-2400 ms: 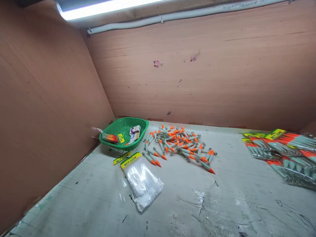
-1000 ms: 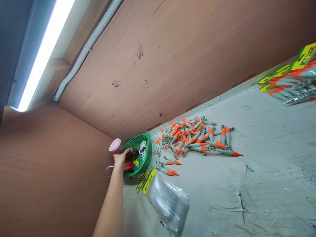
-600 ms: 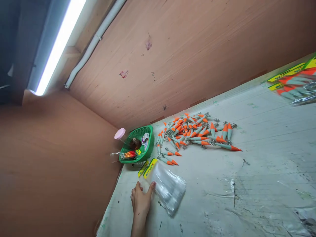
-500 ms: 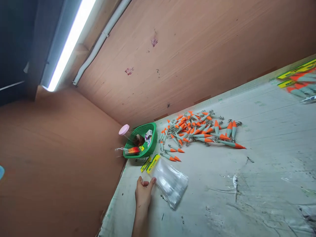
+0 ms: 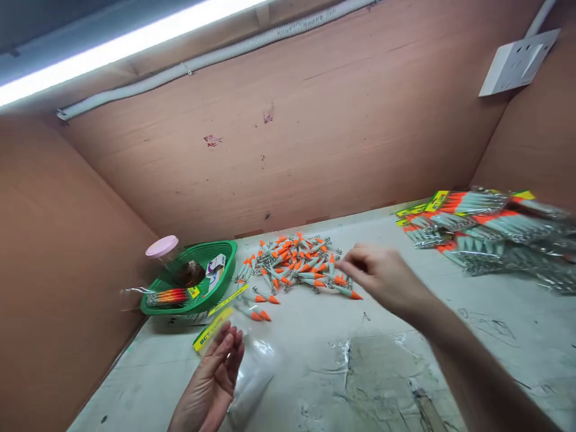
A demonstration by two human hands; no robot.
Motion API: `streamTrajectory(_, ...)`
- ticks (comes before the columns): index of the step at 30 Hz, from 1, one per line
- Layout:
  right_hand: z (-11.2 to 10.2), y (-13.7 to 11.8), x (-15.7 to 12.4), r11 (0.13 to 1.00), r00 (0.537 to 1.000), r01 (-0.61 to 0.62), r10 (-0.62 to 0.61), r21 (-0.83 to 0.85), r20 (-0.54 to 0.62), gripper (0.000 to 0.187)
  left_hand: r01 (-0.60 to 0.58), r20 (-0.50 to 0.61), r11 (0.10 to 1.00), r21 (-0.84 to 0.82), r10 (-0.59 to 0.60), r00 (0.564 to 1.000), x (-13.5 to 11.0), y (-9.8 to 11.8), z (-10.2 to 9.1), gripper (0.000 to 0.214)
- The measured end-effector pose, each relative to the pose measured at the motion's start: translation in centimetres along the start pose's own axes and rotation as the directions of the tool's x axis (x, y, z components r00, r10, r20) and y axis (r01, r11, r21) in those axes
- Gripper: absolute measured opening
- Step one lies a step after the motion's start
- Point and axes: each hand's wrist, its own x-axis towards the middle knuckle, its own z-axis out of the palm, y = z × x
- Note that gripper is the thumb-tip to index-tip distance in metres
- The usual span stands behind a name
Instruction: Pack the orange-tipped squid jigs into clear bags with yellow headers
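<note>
The left hand (image 5: 215, 377) is lying low at the near edge of the table (image 5: 405, 372), palm turned up and fingers (image 5: 231, 348) stretched out loosely, not closed on anything. Those fingers are resting against a stack of clear plastic bags (image 5: 252, 372) with a yellow header card (image 5: 211, 330); the card is sitting just beyond the fingertips, and the clear part is spreading out to the right of the palm. I cannot tell whether the fingers are pinching a bag or only touching it.

The right hand (image 5: 384, 279) is reaching forward over the table, blurred by motion, its fingers curled loosely and held a little apart, with nothing visibly gripped. Its fingertips are hovering at the right edge of a heap of small grey and orange fishing lures (image 5: 297, 267), with the nearest lure lying just under and to the left of them.

Further left of the heap, beyond the left fingertips, a green basket (image 5: 225, 282) is sitting in the corner by the brown wall, holding a jar with a pink lid (image 5: 162, 246) and a few packets. Well to the right of the right hand, filled packs of lures (image 5: 486, 231) are lying piled against the side wall
</note>
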Motion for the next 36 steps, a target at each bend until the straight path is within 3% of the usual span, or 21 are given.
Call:
streamTrajectory(4,3.5,-1.7,0.8,0.978,0.978,-0.099,0.130,-0.186,0.166,0.012,0.105,0.161,0.993,0.052,-0.112,0.981,-0.5,-2.8,2.8,0.029)
streamTrajectory(6,5.4,-2.3,0.8,0.968,0.973,-0.104,0.146,-0.230,0.176,0.004,0.156,0.177,0.985,0.067,-0.166,0.970,-0.2,-3.8,2.8,0.028)
streamTrajectory(9,6.8,-2.3,0.5,0.967,0.976,-0.091,0.134,-0.238,0.169,0.012,0.194,0.178,0.979,0.060,-0.202,0.963,0.2,-4.7,2.0,0.024)
streamTrajectory(14,4.9,-0.6,-1.1,0.991,0.986,-0.109,0.118,-0.078,0.120,0.009,0.247,0.276,0.969,-0.017,-0.233,0.933,0.3,-5.0,0.6,0.008)
streamTrajectory(16,3.6,0.4,-2.4,0.986,0.984,-0.164,0.161,0.036,0.080,0.005,0.267,0.313,0.963,-0.024,-0.246,0.917,0.3,-4.9,0.4,0.006)
streamTrajectory(18,2.4,1.6,-4.2,0.952,0.967,-0.253,0.246,0.171,0.057,0.014,0.266,0.308,0.964,-0.011,-0.250,0.918,0.3,-4.9,0.4,0.007)
streamTrajectory(23,0.6,3.6,-10.2,0.751,0.872,-0.482,0.461,0.451,0.166,0.043,0.206,0.309,0.975,0.087,-0.223,0.925,0.0,-4.7,0.7,0.021)
streamTrajectory(27,0.7,4.1,-13.6,0.592,0.803,-0.582,0.526,0.557,0.281,0.053,0.192,0.327,0.971,0.141,-0.229,0.917,0.0,-4.7,0.7,0.026)
streamTrajectory(30,1.2,4.1,-14.9,0.508,0.786,-0.594,0.531,0.623,0.316,0.050,0.199,0.331,0.966,0.163,-0.244,0.912,0.0,-4.7,0.7,0.025)
streamTrajectory(31,1.3,4.0,-15.3,0.542,0.804,-0.572,0.518,0.616,0.292,0.045,0.203,0.333,0.964,0.171,-0.250,0.909,0.0,-4.7,0.7,0.025)
streamTrajectory(33,1.4,3.6,-15.8,0.734,0.897,-0.433,0.408,0.524,0.169,0.030,0.208,0.341,0.961,0.183,-0.261,0.903,-0.1,-4.7,0.7,0.024)
streamTrajectory(35,1.5,2.8,-16.5,0.937,0.990,-0.141,0.140,0.319,0.026,0.018,0.214,0.339,0.959,0.188,-0.268,0.902,-0.1,-4.7,0.7,0.021)
streamTrajectory(36,1.6,2.2,-16.8,0.980,1.000,0.017,-0.012,0.197,-0.022,0.021,0.218,0.336,0.958,0.188,-0.271,0.902,-0.1,-4.7,0.7,0.019)
